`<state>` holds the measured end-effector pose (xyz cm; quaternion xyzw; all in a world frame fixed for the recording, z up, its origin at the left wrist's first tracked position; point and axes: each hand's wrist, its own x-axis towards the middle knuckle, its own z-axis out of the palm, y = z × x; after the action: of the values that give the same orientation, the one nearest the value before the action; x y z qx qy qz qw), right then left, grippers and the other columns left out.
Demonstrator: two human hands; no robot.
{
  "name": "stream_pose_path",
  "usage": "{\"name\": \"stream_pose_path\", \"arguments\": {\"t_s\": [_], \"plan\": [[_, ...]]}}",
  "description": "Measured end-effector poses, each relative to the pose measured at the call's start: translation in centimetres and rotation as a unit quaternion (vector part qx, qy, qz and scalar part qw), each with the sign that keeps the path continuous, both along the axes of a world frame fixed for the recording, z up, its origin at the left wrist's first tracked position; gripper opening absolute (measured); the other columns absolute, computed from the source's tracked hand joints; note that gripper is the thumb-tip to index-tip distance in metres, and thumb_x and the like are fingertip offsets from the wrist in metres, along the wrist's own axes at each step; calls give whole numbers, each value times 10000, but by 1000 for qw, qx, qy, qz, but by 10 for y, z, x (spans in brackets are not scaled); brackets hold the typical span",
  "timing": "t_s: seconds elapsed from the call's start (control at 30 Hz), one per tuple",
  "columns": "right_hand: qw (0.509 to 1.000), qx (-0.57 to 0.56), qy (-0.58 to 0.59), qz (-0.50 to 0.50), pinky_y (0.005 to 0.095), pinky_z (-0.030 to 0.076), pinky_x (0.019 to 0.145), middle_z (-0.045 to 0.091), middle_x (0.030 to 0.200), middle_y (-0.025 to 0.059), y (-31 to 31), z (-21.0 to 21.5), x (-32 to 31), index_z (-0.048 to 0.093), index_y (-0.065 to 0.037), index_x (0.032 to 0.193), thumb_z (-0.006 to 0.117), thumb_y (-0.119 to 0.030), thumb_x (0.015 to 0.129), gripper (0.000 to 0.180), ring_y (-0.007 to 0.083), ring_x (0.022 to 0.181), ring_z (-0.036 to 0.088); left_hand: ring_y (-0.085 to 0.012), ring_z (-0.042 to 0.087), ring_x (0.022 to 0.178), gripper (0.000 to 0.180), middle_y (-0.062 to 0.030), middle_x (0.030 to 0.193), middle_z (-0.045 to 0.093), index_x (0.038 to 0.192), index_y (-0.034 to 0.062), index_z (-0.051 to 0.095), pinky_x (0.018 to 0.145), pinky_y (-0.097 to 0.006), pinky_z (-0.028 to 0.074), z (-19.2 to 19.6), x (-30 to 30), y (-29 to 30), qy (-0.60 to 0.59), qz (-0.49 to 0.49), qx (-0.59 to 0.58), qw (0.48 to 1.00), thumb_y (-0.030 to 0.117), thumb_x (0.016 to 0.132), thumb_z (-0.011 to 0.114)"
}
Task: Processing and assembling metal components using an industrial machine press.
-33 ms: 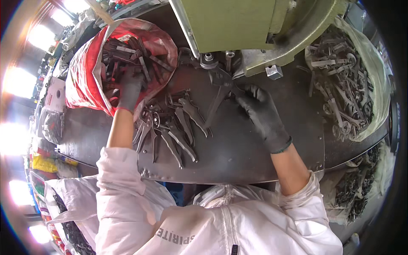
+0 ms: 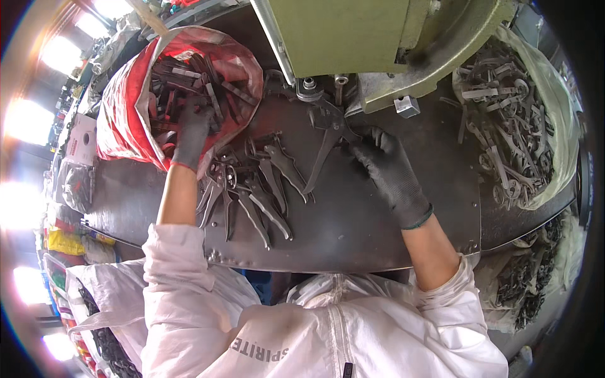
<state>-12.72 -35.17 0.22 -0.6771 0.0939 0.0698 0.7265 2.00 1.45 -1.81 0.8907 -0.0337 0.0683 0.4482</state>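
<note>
My right hand (image 2: 386, 165), in a dark grey glove, grips one handle of a dark metal plier-like tool (image 2: 326, 140). The tool's head sits just under the green machine's small work point, and its other handle slants toward me. My left hand (image 2: 194, 129), gloved too, reaches into a red and white woven bag (image 2: 120, 123). Long dark metal parts (image 2: 189, 82) fill that bag, and my left fingertips are hidden among them. Several similar plier-like tools (image 2: 265, 205) lie in a bunch on the bench between my hands, handles toward me.
A green machine (image 2: 346, 38) stands at the far middle of the dark metal bench (image 2: 353, 246). At the right, a pale sack (image 2: 561, 170) is full of metal parts. A small metal block (image 2: 407, 106) juts from the machine. More bags and boxes line the left side.
My left hand has shifted very slightly within the bag. My right hand and the plier-like tool stay nearly where they were.
</note>
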Motion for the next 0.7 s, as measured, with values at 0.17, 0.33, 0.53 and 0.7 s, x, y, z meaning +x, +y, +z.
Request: {"name": "stream_pose_path", "arguments": {"t_s": [0.17,0.33,0.53,0.7], "plan": [[997,-54,33,54,241,435,478,604,743,52,-15,-11,0,567,30,1006,550,-144,892,209,81,578,556,-126,549,574,262,-49,728,564,1031,18,505,507,-240,441,62,-70,-86,146,18,-214,966,145,806,549],[997,61,43,8,227,447,499,580,759,34,-7,-28,-6,524,10,1110,537,-181,926,266,64,551,504,-146,579,635,265,-64,823,593,1051,15,523,580,-258,474,72,-101,-97,274,-73,-106,953,141,819,546],[996,71,-54,31,245,444,492,566,745,37,2,-48,-9,518,29,1084,513,-85,910,208,92,563,514,-91,545,673,307,-34,822,592,1130,-21,522,592,-231,440,65,-120,-121,-28,-334,142,931,131,873,591],[989,34,-126,-67,300,481,524,585,812,61,19,-68,-11,522,-30,1039,550,-85,888,164,144,620,567,-93,554,683,336,-46,824,607,1145,-24,546,589,-235,436,70,-135,-195,240,-284,-178,911,210,904,545]]}}
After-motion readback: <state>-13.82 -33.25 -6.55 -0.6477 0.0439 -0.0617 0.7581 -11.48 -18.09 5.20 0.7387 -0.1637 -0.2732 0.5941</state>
